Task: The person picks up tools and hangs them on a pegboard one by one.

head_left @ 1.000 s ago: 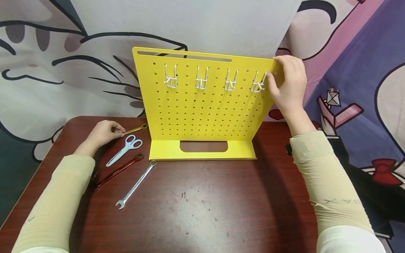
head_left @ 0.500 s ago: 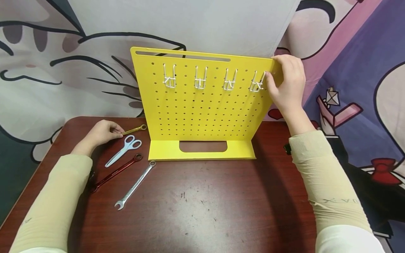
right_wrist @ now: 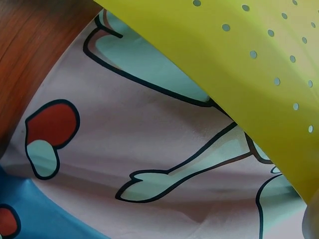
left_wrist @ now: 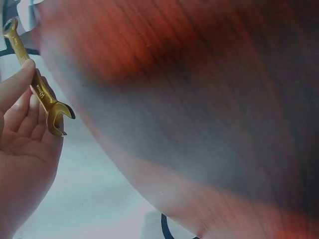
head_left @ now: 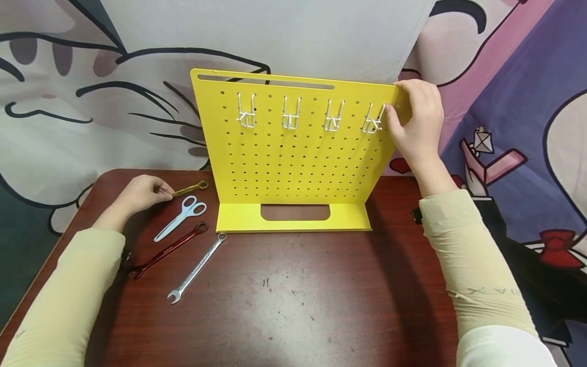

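Note:
My left hand (head_left: 137, 196) pinches a gold combination wrench (head_left: 189, 188) between thumb and fingers at the table's back left. In the left wrist view, the thumb presses on the wrench (left_wrist: 42, 92) shaft, its open end towards the palm side and its ring end beyond the fingers. My right hand (head_left: 419, 120) grips the upper right corner of a yellow pegboard (head_left: 293, 158), thumb on the front and fingers over the edge. The board stands upright on its flat base. Across its top hang several white wire hooks (head_left: 291, 120). The right wrist view shows mostly the board's perforated face (right_wrist: 199, 50).
Light blue scissors (head_left: 176, 221) lie just in front of my left hand. Nearer are a dark red wrench (head_left: 169, 251) and a silver wrench (head_left: 196, 269), both left of the board's base. A cartoon-print cloth (head_left: 105, 137) hangs behind the brown table (head_left: 321, 295).
My left hand has drawn slightly leftwards with the gold wrench, whose ring end now sits farther from the pegboard. The right hand keeps its grip on the board's corner.

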`<action>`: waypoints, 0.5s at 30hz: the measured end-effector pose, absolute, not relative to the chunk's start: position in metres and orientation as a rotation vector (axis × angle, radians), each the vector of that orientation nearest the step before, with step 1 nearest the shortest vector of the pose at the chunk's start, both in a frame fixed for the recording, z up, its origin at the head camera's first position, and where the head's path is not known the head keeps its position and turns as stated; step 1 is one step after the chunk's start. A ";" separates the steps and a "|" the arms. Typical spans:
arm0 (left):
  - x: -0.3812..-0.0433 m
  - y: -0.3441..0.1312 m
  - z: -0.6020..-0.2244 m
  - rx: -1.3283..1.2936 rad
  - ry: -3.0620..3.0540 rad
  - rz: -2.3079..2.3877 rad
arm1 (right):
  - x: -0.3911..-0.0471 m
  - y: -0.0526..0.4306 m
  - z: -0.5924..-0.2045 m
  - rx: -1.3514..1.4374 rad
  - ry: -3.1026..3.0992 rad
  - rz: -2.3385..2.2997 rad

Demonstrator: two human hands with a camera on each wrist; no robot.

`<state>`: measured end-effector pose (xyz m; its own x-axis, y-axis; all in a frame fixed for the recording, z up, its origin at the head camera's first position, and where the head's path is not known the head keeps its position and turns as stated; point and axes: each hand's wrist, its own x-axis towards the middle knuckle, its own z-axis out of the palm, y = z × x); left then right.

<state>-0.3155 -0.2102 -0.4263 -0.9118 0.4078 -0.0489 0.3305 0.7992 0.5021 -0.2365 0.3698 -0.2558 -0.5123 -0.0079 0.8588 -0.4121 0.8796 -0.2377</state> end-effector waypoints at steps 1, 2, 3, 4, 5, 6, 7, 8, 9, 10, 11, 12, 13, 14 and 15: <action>-0.314 -0.211 -0.425 0.581 2.840 0.755 | -0.236 0.370 -0.256 0.305 -2.058 0.517; -0.312 -0.212 -0.424 0.578 2.848 0.765 | -0.236 0.370 -0.256 0.306 -2.057 0.518; -0.310 -0.213 -0.423 0.575 2.856 0.776 | -0.236 0.370 -0.256 0.307 -2.056 0.519; -0.308 -0.214 -0.422 0.571 2.862 0.790 | -0.237 0.370 -0.256 0.308 -2.054 0.520; -0.306 -0.216 -0.421 0.570 2.873 0.800 | -0.237 0.370 -0.256 0.309 -2.053 0.520; -0.304 -0.217 -0.420 0.570 2.882 0.810 | -0.237 0.370 -0.256 0.309 -2.054 0.519; -0.302 -0.218 -0.419 0.566 2.889 0.825 | -0.237 0.370 -0.256 0.308 -2.054 0.522; -0.299 -0.219 -0.418 0.561 2.899 0.836 | -0.237 0.369 -0.256 0.307 -2.056 0.520; -0.297 -0.220 -0.417 0.555 2.906 0.849 | -0.237 0.369 -0.256 0.306 -2.057 0.521; -0.294 -0.221 -0.416 0.548 2.914 0.865 | -0.237 0.369 -0.256 0.305 -2.059 0.520; -0.291 -0.222 -0.415 0.539 2.920 0.883 | -0.237 0.369 -0.255 0.304 -2.061 0.519; -0.288 -0.222 -0.413 0.530 2.924 0.902 | -0.237 0.369 -0.255 0.303 -2.063 0.517; -0.285 -0.223 -0.412 0.517 2.926 0.926 | -0.237 0.369 -0.255 0.302 -2.065 0.517; -0.283 -0.223 -0.410 0.508 2.927 0.951 | -0.237 0.369 -0.255 0.300 -2.068 0.516; -0.280 -0.224 -0.409 0.500 2.926 0.979 | -0.237 0.369 -0.255 0.297 -2.069 0.519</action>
<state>-0.2800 -0.2237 -0.4088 -0.9486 0.3045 0.0857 0.2948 0.7526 0.5889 -0.2371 0.3693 -0.2552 -0.5214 -0.0043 0.8533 -0.4068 0.8803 -0.2441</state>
